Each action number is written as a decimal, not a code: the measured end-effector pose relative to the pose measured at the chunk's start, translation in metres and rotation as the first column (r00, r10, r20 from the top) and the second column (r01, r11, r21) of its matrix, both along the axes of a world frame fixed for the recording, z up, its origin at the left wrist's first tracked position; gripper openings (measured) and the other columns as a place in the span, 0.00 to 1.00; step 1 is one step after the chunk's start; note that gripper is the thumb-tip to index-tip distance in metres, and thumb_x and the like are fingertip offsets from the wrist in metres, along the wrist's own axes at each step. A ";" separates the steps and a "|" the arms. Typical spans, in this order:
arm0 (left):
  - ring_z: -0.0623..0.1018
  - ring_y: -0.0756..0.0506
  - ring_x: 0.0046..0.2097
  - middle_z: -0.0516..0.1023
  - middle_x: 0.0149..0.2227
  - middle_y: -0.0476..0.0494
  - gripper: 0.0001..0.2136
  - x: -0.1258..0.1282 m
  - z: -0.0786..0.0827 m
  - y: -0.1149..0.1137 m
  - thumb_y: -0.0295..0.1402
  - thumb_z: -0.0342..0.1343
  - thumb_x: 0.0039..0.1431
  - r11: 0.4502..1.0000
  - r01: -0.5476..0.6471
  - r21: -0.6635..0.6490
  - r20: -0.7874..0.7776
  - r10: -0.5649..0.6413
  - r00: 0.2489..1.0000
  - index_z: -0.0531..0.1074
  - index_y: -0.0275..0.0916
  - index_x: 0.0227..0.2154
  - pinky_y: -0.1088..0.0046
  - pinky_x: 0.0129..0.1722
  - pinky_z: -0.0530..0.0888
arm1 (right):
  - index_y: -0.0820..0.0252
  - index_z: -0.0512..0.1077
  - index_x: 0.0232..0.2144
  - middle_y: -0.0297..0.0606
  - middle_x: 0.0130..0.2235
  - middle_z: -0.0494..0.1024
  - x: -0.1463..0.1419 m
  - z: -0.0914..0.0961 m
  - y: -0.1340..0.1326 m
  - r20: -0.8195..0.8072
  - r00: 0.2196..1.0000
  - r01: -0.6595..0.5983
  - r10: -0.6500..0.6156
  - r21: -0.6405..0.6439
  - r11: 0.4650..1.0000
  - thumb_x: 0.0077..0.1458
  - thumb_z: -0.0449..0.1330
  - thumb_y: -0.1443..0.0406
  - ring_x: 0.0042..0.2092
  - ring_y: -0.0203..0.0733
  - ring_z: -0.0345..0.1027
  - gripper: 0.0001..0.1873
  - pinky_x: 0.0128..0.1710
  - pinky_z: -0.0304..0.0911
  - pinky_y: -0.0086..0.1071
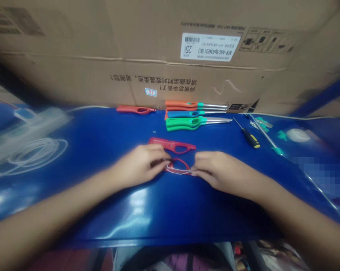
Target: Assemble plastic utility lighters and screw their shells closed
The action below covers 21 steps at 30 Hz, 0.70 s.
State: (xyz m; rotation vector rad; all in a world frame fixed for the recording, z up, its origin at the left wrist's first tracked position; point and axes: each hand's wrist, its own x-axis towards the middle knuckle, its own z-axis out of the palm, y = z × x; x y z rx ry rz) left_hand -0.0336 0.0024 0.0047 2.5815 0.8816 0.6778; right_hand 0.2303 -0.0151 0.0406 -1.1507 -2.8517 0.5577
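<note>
Low over the blue table, my left hand [146, 162] is closed, its fingers pinched at the left end of a red lighter casing half [182, 162] with an oval trigger opening. A thin white wire [178, 173] runs along the lower side of this casing half. At the other end, my right hand [215, 169] pinches the wire close to the casing's tip; whether it also grips the casing is hard to tell. Just beyond my fingers lies a second red casing half [172, 145]. My left fingers cover the handle part of the nearer piece.
Farther back lie a green lighter [182, 124], a blue lighter [184, 114], orange lighters [181, 105] and a red lighter body [134, 109]. A screwdriver [250, 137] and small teal parts [261, 123] are right. A coiled white cable [31, 158] lies left. Cardboard [88, 45] walls the back.
</note>
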 end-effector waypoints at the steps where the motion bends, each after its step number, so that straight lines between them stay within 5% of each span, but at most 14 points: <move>1: 0.81 0.47 0.39 0.81 0.39 0.43 0.09 0.000 0.001 0.000 0.30 0.56 0.66 1.000 0.000 -0.011 -0.003 0.000 1.000 0.79 0.38 0.43 0.73 0.40 0.76 | 0.62 0.77 0.33 0.37 0.35 0.73 0.001 0.000 0.001 -0.005 1.000 -0.003 0.003 -0.001 1.000 0.66 0.56 0.67 0.36 0.37 0.66 0.11 0.36 0.56 0.31; 11: 0.81 0.47 0.37 0.81 0.38 0.44 0.08 -0.001 0.002 0.001 0.29 0.56 0.66 0.999 -0.010 -0.038 -0.024 0.010 1.000 0.80 0.38 0.42 0.72 0.39 0.76 | 0.62 0.74 0.32 0.37 0.34 0.72 0.004 0.009 -0.006 0.226 0.972 -0.081 0.063 0.070 0.994 0.64 0.52 0.75 0.33 0.38 0.64 0.13 0.30 0.49 0.33; 21: 0.80 0.48 0.36 0.81 0.37 0.44 0.08 0.000 0.001 0.000 0.28 0.57 0.65 0.998 -0.028 -0.054 -0.016 0.027 1.000 0.81 0.38 0.41 0.73 0.38 0.76 | 0.63 0.74 0.29 0.36 0.32 0.72 -0.001 0.008 -0.005 0.233 0.970 -0.091 0.072 0.073 0.993 0.63 0.52 0.76 0.30 0.36 0.61 0.14 0.29 0.48 0.33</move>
